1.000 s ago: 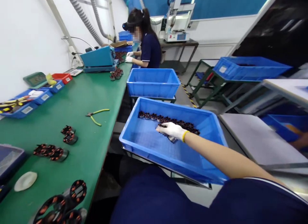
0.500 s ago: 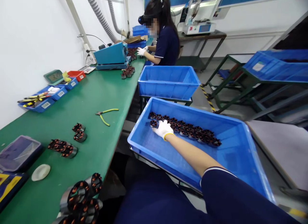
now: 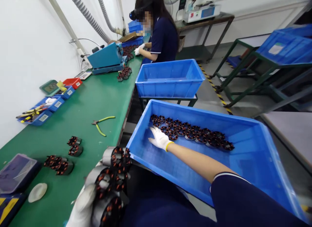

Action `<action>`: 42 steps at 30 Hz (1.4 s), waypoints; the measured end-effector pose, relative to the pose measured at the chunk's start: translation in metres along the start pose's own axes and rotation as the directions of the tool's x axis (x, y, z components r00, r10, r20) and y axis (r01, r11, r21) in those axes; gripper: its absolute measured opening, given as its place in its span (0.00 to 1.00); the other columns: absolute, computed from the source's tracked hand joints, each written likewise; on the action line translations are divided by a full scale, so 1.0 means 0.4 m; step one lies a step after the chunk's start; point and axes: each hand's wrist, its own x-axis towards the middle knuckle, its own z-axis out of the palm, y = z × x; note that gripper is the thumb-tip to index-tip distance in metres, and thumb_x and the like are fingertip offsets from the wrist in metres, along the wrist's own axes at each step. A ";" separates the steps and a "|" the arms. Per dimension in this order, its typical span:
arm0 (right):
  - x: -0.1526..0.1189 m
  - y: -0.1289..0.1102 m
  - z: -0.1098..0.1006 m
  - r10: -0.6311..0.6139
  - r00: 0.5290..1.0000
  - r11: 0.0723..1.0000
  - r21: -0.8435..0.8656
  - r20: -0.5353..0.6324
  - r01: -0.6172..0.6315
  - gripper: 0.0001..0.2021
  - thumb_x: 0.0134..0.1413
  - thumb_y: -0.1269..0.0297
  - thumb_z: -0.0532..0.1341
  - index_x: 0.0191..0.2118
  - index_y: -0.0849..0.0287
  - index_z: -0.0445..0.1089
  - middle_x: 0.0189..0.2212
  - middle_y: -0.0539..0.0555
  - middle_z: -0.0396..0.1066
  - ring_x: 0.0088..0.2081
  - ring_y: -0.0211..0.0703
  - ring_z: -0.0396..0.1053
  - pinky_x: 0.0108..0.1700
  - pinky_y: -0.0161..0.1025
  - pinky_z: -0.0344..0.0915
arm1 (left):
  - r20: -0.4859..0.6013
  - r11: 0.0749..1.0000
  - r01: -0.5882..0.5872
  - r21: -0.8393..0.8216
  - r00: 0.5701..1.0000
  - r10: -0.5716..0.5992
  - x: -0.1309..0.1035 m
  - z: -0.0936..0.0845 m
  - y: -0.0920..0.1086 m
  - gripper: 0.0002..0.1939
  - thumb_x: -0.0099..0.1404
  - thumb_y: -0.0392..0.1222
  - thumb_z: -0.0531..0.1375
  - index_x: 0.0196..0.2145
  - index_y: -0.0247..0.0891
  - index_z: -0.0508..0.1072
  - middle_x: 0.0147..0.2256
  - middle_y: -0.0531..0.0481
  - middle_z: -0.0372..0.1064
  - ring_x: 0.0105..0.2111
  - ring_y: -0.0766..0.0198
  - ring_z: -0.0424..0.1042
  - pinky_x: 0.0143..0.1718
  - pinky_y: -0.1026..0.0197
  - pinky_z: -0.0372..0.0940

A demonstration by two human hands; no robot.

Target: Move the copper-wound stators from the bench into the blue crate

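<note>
Head view showed the left hand (image 3: 83,207) clutching a stack of wound stators (image 3: 112,184) above the green bench (image 3: 80,113). Further right, the right hand (image 3: 159,139) lay spread-fingered inside the blue bin (image 3: 243,162) beside the stator row (image 3: 192,132); setting each piece flat against that row would seem wise.

A green bench (image 3: 80,106) runs along the left wall. On it lie pliers (image 3: 102,121) mid-bench, stators (image 3: 64,153) nearer, blue trays (image 3: 46,106) at the wall, a blue machine (image 3: 106,58) far off.

No text legible: white labels on small blue plastic bins (image 3: 50,105) upper left, green scale display (image 3: 49,87) unreadable.
</note>
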 end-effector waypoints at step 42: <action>-0.207 0.163 -0.259 0.151 0.924 0.814 -0.574 0.351 0.085 0.19 0.60 0.59 0.53 0.49 0.69 0.67 0.40 0.70 0.66 0.40 0.66 0.68 0.34 0.53 0.63 | 0.323 -0.070 -0.345 0.936 0.921 -0.217 0.417 0.591 -0.228 0.37 0.52 0.53 0.68 0.51 0.32 0.59 0.46 0.41 0.63 0.43 0.52 0.71 0.44 0.54 0.67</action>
